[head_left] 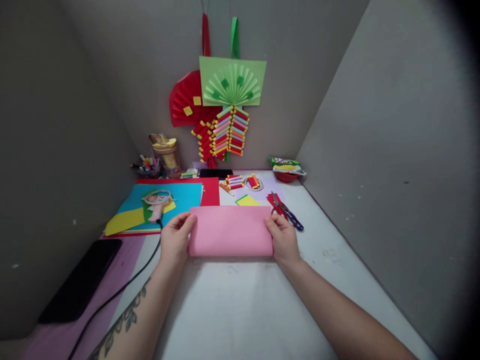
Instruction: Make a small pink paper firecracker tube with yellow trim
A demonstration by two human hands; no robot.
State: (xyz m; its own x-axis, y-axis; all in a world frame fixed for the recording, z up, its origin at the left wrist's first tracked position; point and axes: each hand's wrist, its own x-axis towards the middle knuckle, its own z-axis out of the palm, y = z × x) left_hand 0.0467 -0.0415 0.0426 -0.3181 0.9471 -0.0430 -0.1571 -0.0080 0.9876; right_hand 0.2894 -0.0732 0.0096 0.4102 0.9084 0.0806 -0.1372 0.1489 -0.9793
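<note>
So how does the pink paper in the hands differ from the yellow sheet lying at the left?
The pink paper is held at both ends, by the left hand and right hand; the yellow sheet lies untouched. The pink paper sits square to the viewer on the bare table; the yellow sheet lies slanted on a blue sheet, with a pink glue gun resting over it. Both are plain coloured craft paper.

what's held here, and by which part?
Pink paper, folded, on the table. Left hand grips its left edge, right hand its right edge.
</note>
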